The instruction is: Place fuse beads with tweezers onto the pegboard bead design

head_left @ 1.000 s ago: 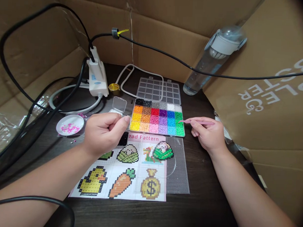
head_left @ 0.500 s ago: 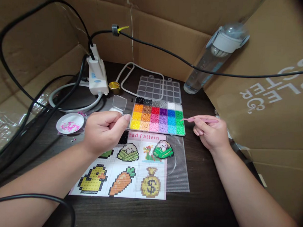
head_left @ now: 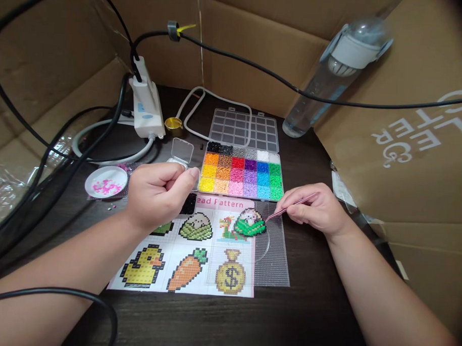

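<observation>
My right hand [head_left: 316, 212] grips a pair of slim pink tweezers [head_left: 295, 204]. Their tips reach the right edge of a green, black and white bead figure [head_left: 249, 225]. That figure lies on a clear pegboard [head_left: 275, 265], part of which overlaps a printed pattern sheet [head_left: 162, 286]. Whether a bead sits between the tips is too small to tell. Closed in a fist, my left hand [head_left: 158, 195] is held over the sheet's left part, with no object showing in it. A small case of black beads [head_left: 188, 204] is partly hidden behind it.
Behind the sheet stands a divided box of coloured beads [head_left: 249, 198] with its clear lid [head_left: 242, 129] folded back. At left are a white dish [head_left: 89, 182] of pink beads and a power strip [head_left: 146, 112]. A water bottle [head_left: 325, 90] leans at back right; black cables [head_left: 238, 56] cross above.
My right hand has moved the tweezers from the green beads in the box down to the right edge of the bead figure. My left fist is almost unchanged; the view has shifted slightly.
</observation>
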The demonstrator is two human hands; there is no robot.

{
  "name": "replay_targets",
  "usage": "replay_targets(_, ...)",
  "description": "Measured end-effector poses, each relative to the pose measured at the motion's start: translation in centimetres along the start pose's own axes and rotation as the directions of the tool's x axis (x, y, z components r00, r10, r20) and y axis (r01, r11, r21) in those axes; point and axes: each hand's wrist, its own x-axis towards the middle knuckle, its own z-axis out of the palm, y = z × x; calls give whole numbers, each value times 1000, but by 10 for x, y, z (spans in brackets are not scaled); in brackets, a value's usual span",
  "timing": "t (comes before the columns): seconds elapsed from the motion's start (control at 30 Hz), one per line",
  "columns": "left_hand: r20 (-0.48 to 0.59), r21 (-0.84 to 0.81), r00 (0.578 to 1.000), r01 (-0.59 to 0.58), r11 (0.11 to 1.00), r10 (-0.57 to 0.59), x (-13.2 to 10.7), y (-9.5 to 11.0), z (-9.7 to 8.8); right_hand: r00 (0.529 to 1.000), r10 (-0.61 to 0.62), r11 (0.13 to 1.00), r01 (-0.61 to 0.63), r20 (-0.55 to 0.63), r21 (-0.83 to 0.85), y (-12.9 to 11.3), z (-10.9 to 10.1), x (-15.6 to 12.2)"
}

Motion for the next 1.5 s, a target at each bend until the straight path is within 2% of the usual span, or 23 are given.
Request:
replay_targets(0.27, 4, 2, 1000, 23, 1000, -23, -1, 1, -1, 990, -39, 996, 50, -136, 78, 1, -1, 5)
replay_targets(0.33, 6, -3, 1000, 5, 1000, -5, 0, 1, -1, 968, -80, 990, 105, -236, 96, 2, 0, 8)
replay_targets(0.4, 8, -5, 1000, -14, 1000, 14, 1, 2, -1, 904, -143, 981, 185, -403, 65, 3, 1, 11)
replay_targets(0.47, 14, -6, 1000, -23, 1000, 23, 2, 2, -2, 801, -211, 973, 225, -560, -46, 4, 1, 14)
replay_targets(0.5, 16, -6, 1000, -21, 1000, 21, 2, 1, -2, 759, -238, 971, 209, -605, -120, 4, 2, 14)
replay_targets(0.57, 20, -8, 1000, -12, 1000, 12, 2, 1, -2, 727, -273, 956, 133, -630, -261, 5, 3, 14)
replay_targets(0.67, 19, -10, 1000, -3, 1000, 4, 1, 0, -2, 732, -287, 930, 59, -618, -363, 4, 5, 13)
replay_targets(0.77, 16, -3, 1000, 2, 1000, -2, 1, -1, -2, 729, -280, 934, 56, -625, -353, 3, 6, 12)
replay_targets(0.9, 15, 1, 1000, 21, 1000, -21, 1, 1, -1, 763, -250, 932, 23, -596, -362, 3, 5, 12)
replay_targets(1.03, 17, -2, 1000, 17, 1000, -17, 2, 1, -1, 773, -242, 926, 3, -587, -378, 4, 5, 12)
replay_targets(1.5, 19, -12, 1000, 0, 1000, 0, 1, 0, -1, 758, -220, 938, -9, -614, -347, 3, 6, 13)
